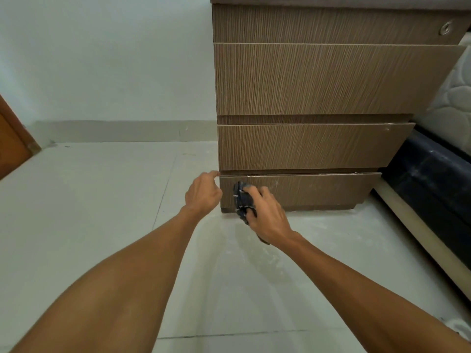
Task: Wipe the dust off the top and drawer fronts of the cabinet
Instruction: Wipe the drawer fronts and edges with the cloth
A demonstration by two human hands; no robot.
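A brown wood-grain cabinet (pixel 318 80) with several drawer fronts fills the upper right. Its lowest drawer front (pixel 318 189) sits just above the floor and shows pale dust marks. My right hand (pixel 267 216) grips a dark checked cloth (pixel 242 200) and presses it against the left end of that lowest front. My left hand (pixel 202 193) holds nothing; its forefinger touches the top left corner of the same drawer front. The cabinet's top is out of view except for a thin edge.
A round metal lock (pixel 445 28) sits on the top drawer front. A mattress on a dark bed base (pixel 433 179) stands right of the cabinet. Pale floor tiles (pixel 102 200) stretch to the left, with a wooden door edge (pixel 12 143) at far left.
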